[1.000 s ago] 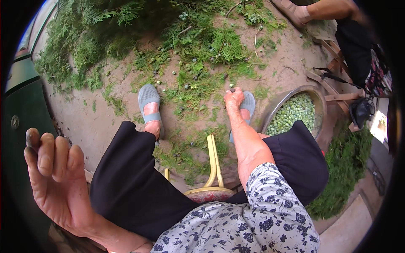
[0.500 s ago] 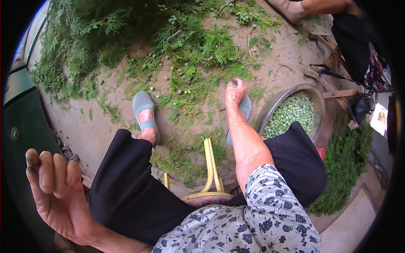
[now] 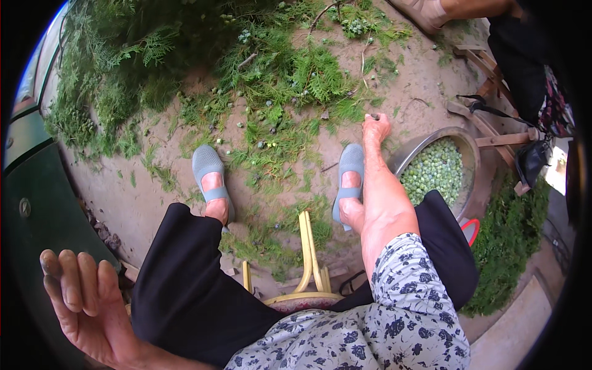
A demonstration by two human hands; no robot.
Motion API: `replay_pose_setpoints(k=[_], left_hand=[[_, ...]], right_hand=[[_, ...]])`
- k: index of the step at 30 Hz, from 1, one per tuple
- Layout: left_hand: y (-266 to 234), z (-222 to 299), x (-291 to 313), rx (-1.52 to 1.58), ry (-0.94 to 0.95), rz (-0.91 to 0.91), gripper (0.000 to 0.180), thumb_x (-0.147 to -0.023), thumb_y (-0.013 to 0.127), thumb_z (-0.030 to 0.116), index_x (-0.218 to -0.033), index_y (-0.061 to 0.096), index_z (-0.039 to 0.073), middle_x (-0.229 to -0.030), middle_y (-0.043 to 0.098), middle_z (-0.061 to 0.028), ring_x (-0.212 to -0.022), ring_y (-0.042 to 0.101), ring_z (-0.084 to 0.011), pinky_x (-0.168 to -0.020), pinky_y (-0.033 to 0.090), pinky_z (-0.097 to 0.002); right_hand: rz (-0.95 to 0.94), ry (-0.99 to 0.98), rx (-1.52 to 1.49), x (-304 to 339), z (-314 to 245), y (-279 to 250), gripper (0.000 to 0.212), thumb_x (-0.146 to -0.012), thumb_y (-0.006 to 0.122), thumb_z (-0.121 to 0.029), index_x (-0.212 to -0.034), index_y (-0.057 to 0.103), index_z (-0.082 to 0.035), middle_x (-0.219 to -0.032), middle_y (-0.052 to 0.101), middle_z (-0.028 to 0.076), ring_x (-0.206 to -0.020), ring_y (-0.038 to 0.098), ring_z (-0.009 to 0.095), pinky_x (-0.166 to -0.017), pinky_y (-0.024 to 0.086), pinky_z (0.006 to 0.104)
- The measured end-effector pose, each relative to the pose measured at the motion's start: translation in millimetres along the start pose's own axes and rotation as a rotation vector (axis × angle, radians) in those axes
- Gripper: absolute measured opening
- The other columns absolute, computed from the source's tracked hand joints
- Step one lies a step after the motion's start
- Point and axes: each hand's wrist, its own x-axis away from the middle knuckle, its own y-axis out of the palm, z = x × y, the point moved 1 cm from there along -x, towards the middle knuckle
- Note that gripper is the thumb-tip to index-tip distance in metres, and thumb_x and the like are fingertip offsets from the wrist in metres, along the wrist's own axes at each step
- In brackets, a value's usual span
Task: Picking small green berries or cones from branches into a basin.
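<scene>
My left hand (image 3: 89,311) is raised at the lower left, palm up, its fingers loosely bent and holding nothing. My right arm reaches forward to the right of my right shoe. The right hand (image 3: 376,126) has its fingers closed in a pinch low over the ground. What they hold, if anything, is too small to make out. Close to that hand stands a metal basin (image 3: 425,143), tilted in view, with many small green cones (image 3: 435,166) in it. Green conifer sprigs (image 3: 320,68) and loose cones lie on the ground ahead of the hand.
A big heap of conifer branches (image 3: 123,74) fills the upper left. At the right are wooden stool legs (image 3: 502,139), a black bag (image 3: 529,160) and another person's leg. More cut greenery (image 3: 505,246) lies behind the basin. A dark green panel (image 3: 49,216) borders the left.
My right hand has moved right, away from over my shoe and closer to the basin. My left hand has sunk a little lower.
</scene>
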Motion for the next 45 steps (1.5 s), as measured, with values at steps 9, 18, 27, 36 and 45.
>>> replay_pose_setpoints(k=[9, 18, 27, 36, 45], left_hand=[[-18.3, 10.4, 1.7, -0.102, 0.007, 0.004, 0.024, -0.092, 0.04, 0.004, -0.111, 0.045, -0.009, -0.072, 0.031, -0.002, -0.06, 0.026, -0.0101, -0.058, 0.025, -0.025], [-27.3, 20.0, 4.9, -0.201, 0.138, 0.266, 0.025, -0.089, 0.046, 0.004, -0.112, 0.044, -0.005, -0.07, 0.036, -0.0026, -0.058, 0.03, -0.0101, -0.059, 0.029, -0.0253], [12.8, -1.8, -25.6, -0.172, 0.016, 0.242, 0.007, -0.081, 0.055, 0.001, -0.076, 0.05, 0.004, -0.062, 0.04, -0.0022, -0.055, 0.031, -0.0116, -0.058, 0.026, -0.0284], [13.4, -3.2, -24.1, -0.211, 0.002, 0.233, 0.007, -0.078, 0.057, 0.001, -0.077, 0.051, 0.005, -0.062, 0.038, -0.0018, -0.056, 0.029, -0.0119, -0.059, 0.024, -0.0283], [-24.9, 17.0, 1.9, -0.162, 0.065, 0.101, 0.036, -0.09, 0.043, 0.002, -0.124, 0.04, -0.006, -0.081, 0.038, -0.0031, -0.068, 0.031, -0.0124, -0.07, 0.03, -0.0289]], right_hand=[[0.147, 0.076, -0.664, -62.9, -34.1, 11.0, 0.02, -0.072, 0.066, -0.012, -0.088, 0.065, 0.001, -0.068, 0.063, 0.013, -0.055, 0.056, 0.017, -0.054, 0.045, 0.0315], [0.032, -0.318, -0.095, -86.7, -71.0, 5.9, 0.013, -0.066, 0.067, -0.011, -0.078, 0.065, -0.004, -0.075, 0.062, 0.019, -0.074, 0.061, 0.033, -0.07, 0.047, 0.0374], [0.115, 0.078, -0.777, -145.7, -31.9, -19.8, 0.009, -0.076, 0.058, -0.004, -0.082, 0.059, 0.003, -0.067, 0.061, 0.011, -0.053, 0.059, 0.017, -0.047, 0.048, 0.0301], [0.179, -0.187, -0.132, -140.7, -31.9, -8.8, 0.022, -0.071, 0.068, -0.014, -0.091, 0.064, -0.005, -0.08, 0.064, 0.017, -0.06, 0.061, 0.025, -0.072, 0.047, 0.0355], [-0.255, 0.171, -1.123, -68.7, -116.1, -21.8, 0.026, -0.08, 0.053, 0.002, -0.106, 0.053, 0.004, -0.079, 0.058, 0.012, -0.058, 0.058, 0.013, -0.038, 0.042, 0.0197]])
